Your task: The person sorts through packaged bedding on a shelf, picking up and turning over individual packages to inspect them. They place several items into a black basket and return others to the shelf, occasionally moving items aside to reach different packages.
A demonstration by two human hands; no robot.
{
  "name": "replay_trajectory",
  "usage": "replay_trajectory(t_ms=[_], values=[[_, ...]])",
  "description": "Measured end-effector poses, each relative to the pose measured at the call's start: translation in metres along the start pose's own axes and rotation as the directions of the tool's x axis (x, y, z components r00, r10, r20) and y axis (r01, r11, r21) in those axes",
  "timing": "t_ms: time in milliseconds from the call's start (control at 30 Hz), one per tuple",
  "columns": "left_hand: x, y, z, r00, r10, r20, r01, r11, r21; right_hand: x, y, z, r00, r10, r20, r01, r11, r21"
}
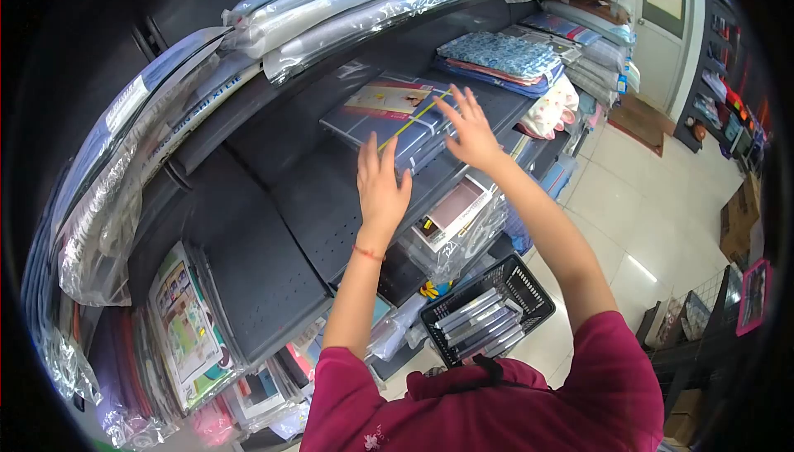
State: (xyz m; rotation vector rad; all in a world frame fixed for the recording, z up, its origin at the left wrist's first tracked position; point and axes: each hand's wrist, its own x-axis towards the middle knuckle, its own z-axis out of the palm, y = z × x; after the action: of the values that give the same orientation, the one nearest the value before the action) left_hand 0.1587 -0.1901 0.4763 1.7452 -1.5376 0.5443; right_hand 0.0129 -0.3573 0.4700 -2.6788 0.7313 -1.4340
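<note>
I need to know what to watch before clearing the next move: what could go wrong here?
The blue package lies near the shelf's front edge, so a careless pull might slide it off. The yellow strip runs across it between the left hand and right hand, and could shift if either hand moves. The folded patterned stack sits just beyond the right hand and might get knocked.

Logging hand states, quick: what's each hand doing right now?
Left hand: open, fingers spread at the blue package; grip unclear.
Right hand: open, fingers spread by the same package; contact unclear.
</note>
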Motion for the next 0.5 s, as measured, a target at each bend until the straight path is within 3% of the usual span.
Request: replay_trajectory(t_ms=[33,167,333,500], values=[[0.005,-0.006,0.013,0.999,-0.005,0.043,-0.002,0.984,0.178,0.007,0.005,0.015,0.999,0.010,0.031,-0.008,0.999,-0.038],[0.013,-0.011,0.028,0.990,-0.098,0.103,0.069,0.965,0.254,0.012,0.014,0.032,0.981,0.072,0.181,-0.041,0.985,-0.167],[0.015,-0.007,0.031,0.999,-0.050,0.017,0.044,0.966,0.253,0.016,0.022,0.042,0.998,-0.053,0.020,0.056,0.970,-0.235],[0.006,0.006,0.025,0.996,-0.064,-0.055,0.079,0.938,0.339,0.003,0.012,0.028,0.992,-0.079,-0.096,0.048,0.954,-0.294]])
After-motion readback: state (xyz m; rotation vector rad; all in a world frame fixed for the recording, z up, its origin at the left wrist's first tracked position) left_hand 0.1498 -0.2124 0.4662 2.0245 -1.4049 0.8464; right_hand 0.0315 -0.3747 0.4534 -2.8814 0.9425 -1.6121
